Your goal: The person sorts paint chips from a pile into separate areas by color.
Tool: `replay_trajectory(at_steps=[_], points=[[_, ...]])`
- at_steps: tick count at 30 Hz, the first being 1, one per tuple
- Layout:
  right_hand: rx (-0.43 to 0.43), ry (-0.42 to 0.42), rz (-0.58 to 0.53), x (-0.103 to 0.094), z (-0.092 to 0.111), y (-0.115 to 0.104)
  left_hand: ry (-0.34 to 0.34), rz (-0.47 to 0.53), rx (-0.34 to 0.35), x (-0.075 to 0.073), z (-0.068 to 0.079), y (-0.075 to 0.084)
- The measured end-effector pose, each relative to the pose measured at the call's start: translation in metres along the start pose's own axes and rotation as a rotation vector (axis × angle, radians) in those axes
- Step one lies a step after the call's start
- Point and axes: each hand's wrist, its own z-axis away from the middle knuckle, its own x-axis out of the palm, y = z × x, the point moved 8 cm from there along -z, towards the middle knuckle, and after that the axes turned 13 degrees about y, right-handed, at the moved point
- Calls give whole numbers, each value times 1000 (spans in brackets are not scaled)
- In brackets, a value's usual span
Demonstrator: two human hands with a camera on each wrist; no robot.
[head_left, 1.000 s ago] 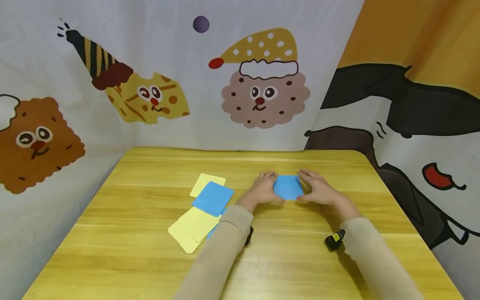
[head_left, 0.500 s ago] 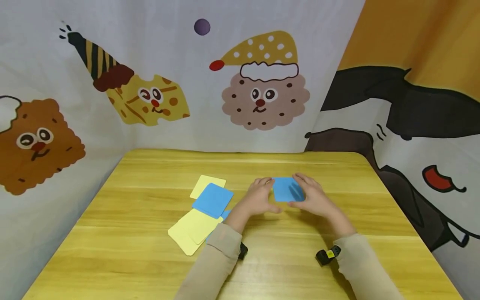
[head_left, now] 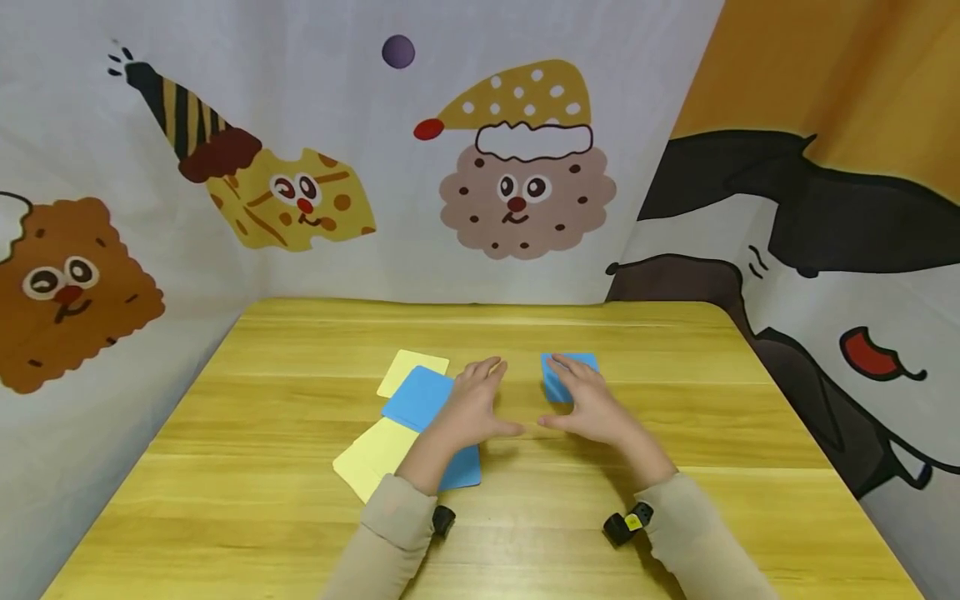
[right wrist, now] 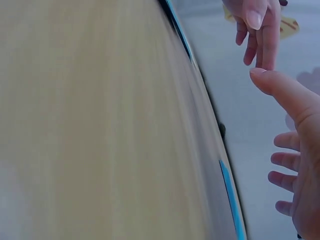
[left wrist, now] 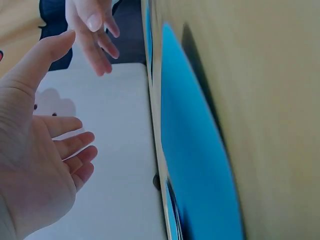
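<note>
I see the right hand point(head_left: 588, 406), fingers apart, part-hiding a blue card point(head_left: 553, 387); the left hand point(head_left: 469, 408), spread too, half-masks overlapping cards point(head_left: 416, 398).

The counter point(head_left: 225, 483) is showing smooth, slightly glossy wood grain; toward its far edge, blue cards point(head_left: 416, 396) and yellow cards point(head_left: 378, 454) are looking like matt paper. Behind that edge, matt printed cloth point(head_left: 405, 192) is hanging.
</note>
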Motion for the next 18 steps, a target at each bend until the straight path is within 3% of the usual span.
replay_trajectory(at_steps=[12, 18], points=[[-49, -21, 32, 30, -11, -42, -14, 17, -26, -40, 24, -47], [-54, -35, 98, 48, -20, -60, -27, -40, -6, -55, 33, -77]])
